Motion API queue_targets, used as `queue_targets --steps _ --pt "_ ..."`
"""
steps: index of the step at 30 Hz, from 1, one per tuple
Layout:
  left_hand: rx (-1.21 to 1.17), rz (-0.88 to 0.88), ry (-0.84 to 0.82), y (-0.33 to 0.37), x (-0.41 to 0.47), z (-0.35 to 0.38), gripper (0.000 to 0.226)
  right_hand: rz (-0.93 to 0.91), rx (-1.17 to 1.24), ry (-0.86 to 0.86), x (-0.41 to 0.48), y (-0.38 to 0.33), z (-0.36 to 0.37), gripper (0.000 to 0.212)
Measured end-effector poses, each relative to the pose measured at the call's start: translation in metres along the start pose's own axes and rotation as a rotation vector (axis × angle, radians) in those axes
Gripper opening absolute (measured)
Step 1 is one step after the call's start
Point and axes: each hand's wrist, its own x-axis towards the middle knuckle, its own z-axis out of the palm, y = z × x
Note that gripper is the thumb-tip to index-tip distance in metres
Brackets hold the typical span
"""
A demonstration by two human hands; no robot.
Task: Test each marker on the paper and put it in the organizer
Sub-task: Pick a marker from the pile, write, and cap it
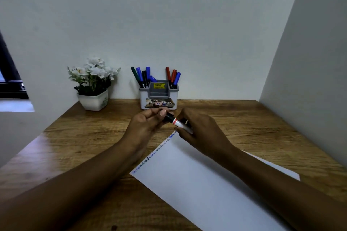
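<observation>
— Entry one, the hands?
— Left hand [148, 124]: fingers curled, thumb and fingertips pinching the black cap end of the marker [175, 121]. Right hand [199, 129]: fingers wrapped round the white barrel. Whether the cap is fully seated, I cannot tell.

— The marker's position?
— Slanted between the two hands and bridging them, cap end toward the far left. It is held above the desk [244, 122], over the far corner of the paper [197, 184]. The tip is hidden.

— The paper?
— One white sheet, lying askew on the near right part of the desk, under the right forearm. A line of blue and dark handwriting [155, 153] runs along its left edge.

— Beyond the hands?
— The organizer [159, 93], grey and white, at the middle of the desk's far edge against the wall, just behind the fingers. Left compartment: stored markers [139, 76], green, blue, black. Right compartment: two red markers and one blue [173, 76], all upright or leaning.

— Anything else?
— The flower pot [94, 100], white with white blossoms, at the far left corner, well apart from the hands.
</observation>
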Motion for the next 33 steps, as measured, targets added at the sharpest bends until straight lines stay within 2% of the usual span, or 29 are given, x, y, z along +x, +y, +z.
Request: queue_targets --steps 3,6,12,16,20,27,30,31,33 --pt "-0.065 -0.006 0.036 0.002 0.005 0.000 0.017 -0.023 -0.032 -0.022 0.001 -0.006 0.000 0.013" --pt "-0.095 0.021 0.047 0.008 0.010 -0.004 0.020 0.041 0.062 -0.041 0.009 -0.011 -0.006 0.011" --pt "-0.109 0.063 0.005 0.010 0.012 -0.002 0.022 0.424 0.773 -0.218 0.020 -0.010 -0.019 0.021" --pt "-0.113 0.044 0.018 0.009 0.013 0.002 0.024 0.502 0.980 -0.271 0.022 -0.006 -0.021 0.014" --pt "-0.143 0.031 0.033 0.007 0.012 0.004 0.026 0.619 1.115 -0.328 0.024 -0.005 -0.022 0.023" --pt "-0.196 0.006 0.081 0.008 0.011 0.007 0.020 0.759 1.134 -0.435 0.028 -0.003 -0.031 0.019" --pt "-0.164 -0.017 0.108 0.005 0.010 0.013 0.016 0.736 1.117 -0.450 0.030 -0.002 -0.032 0.021" --pt "-0.146 -0.037 0.132 0.005 0.011 0.013 0.016 0.685 1.051 -0.441 0.029 -0.003 -0.033 0.021" --pt "-0.178 -0.101 0.234 0.013 0.017 -0.003 0.017 0.529 0.752 -0.417 0.023 -0.007 -0.038 0.020"
